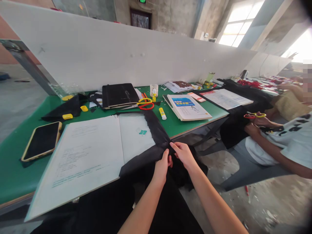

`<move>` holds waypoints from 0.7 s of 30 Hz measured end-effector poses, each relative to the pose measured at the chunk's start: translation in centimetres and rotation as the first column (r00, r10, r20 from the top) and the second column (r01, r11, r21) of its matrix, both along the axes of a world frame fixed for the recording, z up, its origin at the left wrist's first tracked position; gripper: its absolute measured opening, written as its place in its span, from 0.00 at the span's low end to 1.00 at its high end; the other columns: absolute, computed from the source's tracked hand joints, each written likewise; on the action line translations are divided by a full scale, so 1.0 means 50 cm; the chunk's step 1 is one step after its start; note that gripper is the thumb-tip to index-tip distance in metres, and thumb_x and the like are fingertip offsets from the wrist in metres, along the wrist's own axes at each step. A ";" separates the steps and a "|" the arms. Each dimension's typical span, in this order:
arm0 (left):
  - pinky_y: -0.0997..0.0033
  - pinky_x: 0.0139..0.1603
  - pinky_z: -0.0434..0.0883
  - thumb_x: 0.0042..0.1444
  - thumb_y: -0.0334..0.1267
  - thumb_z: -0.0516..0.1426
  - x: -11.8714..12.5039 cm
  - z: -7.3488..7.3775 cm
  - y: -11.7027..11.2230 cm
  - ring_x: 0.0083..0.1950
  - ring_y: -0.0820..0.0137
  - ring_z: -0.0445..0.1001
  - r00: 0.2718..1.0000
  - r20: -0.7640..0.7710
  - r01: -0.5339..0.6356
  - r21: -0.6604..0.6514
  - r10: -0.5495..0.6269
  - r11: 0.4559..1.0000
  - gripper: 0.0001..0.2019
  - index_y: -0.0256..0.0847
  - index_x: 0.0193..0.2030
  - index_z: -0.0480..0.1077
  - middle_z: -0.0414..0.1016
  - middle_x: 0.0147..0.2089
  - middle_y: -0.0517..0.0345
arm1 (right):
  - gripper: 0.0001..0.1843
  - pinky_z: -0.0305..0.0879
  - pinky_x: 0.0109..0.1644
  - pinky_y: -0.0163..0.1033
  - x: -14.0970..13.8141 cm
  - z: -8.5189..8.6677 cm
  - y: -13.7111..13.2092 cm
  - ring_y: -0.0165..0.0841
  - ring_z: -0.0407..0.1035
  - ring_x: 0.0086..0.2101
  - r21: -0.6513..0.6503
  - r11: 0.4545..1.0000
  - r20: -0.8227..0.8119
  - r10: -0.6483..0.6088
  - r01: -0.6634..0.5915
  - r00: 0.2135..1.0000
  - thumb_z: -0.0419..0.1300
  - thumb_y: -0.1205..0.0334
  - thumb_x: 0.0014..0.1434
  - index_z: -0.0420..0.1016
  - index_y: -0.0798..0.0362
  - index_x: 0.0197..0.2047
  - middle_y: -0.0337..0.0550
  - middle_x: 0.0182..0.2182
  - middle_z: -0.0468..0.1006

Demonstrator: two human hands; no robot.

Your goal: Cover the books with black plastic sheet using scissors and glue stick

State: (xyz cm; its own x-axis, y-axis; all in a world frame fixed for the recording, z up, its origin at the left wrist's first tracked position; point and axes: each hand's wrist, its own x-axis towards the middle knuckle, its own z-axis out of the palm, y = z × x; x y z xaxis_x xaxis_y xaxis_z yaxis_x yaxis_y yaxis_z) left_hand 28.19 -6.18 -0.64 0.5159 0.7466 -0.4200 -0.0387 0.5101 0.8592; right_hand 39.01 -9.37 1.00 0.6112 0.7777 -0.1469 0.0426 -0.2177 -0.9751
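An open book (92,152) lies at the table's front edge, its lower left part jutting past it. Black fabric (143,155) is folded over the right and lower margins of its right-hand cover. At the cover's lower right corner, my left hand (162,165) pinches the fabric between thumb and curled fingers. Close beside it, my right hand (181,154) pinches the same fabric, fingertips almost touching the left ones. Loose black cloth hangs below both hands. Just beyond the book are scissors (143,103) with red and yellow handles and a glue stick (162,113).
A phone (42,140) lies left on the green table (14,175). Behind stand a black-covered book (120,95) and a white cup (154,89). Stacked books (187,107) lie to the right. A co-worker's hands (255,126) hold scissors and black cloth. A white partition (109,55) runs along the back.
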 end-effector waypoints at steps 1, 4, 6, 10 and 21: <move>0.73 0.29 0.62 0.51 0.58 0.54 0.000 0.001 0.000 0.22 0.74 0.60 1.000 0.000 0.004 0.024 -0.004 1.000 0.25 0.41 0.15 0.59 0.56 0.16 0.63 | 0.25 0.47 0.19 0.31 0.001 -0.004 0.000 0.23 0.52 0.16 -0.001 1.000 0.017 0.002 -0.002 1.000 0.59 0.39 0.49 0.63 0.53 0.21 0.31 0.15 0.55; 0.73 0.29 0.62 0.50 0.60 0.55 0.001 0.001 -0.001 0.22 0.74 0.60 1.000 0.007 0.005 0.097 -0.006 0.995 0.26 0.41 0.15 0.59 0.57 0.17 0.63 | 0.26 0.44 0.18 0.32 0.001 -0.012 0.001 0.23 0.52 0.15 -0.022 1.000 0.057 0.018 -0.017 0.998 0.58 0.38 0.50 0.62 0.53 0.20 0.31 0.12 0.54; 0.73 0.29 0.62 0.49 0.59 0.56 0.003 -0.003 0.000 0.23 0.73 0.61 1.000 0.002 -0.007 0.101 0.007 0.995 0.24 0.41 0.16 0.61 0.60 0.18 0.62 | 0.27 0.43 0.18 0.31 0.001 -0.013 0.002 0.23 0.51 0.15 -0.035 0.999 0.048 0.016 -0.014 0.999 0.58 0.38 0.50 0.61 0.53 0.19 0.30 0.12 0.54; 0.72 0.30 0.62 0.51 0.56 0.55 0.009 -0.014 0.003 0.25 0.71 0.65 0.998 -0.066 -0.015 0.071 0.020 0.997 0.23 0.41 0.16 0.63 0.64 0.19 0.60 | 0.27 0.47 0.18 0.31 -0.001 -0.009 0.008 0.22 0.50 0.15 -0.048 0.999 -0.006 -0.006 0.005 1.000 0.59 0.37 0.49 0.60 0.53 0.19 0.30 0.13 0.54; 0.71 0.32 0.62 0.55 0.56 0.52 0.010 -0.020 0.006 0.25 0.70 0.66 0.996 -0.084 0.024 0.029 -0.022 0.999 0.24 0.42 0.16 0.64 0.64 0.18 0.59 | 0.24 0.53 0.24 0.34 0.033 0.006 0.017 0.28 0.58 0.21 -0.123 0.989 0.284 0.112 -0.079 0.952 0.54 0.40 0.55 0.71 0.53 0.24 0.37 0.18 0.65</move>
State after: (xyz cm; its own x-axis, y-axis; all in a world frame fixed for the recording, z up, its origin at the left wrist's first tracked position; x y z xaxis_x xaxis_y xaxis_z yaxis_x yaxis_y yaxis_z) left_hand 28.71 -5.88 -1.62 0.4972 0.7478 -0.4400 0.0451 0.4842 0.8738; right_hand 40.67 -8.50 1.31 0.5636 0.8237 -0.0614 0.3452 -0.3024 -0.8885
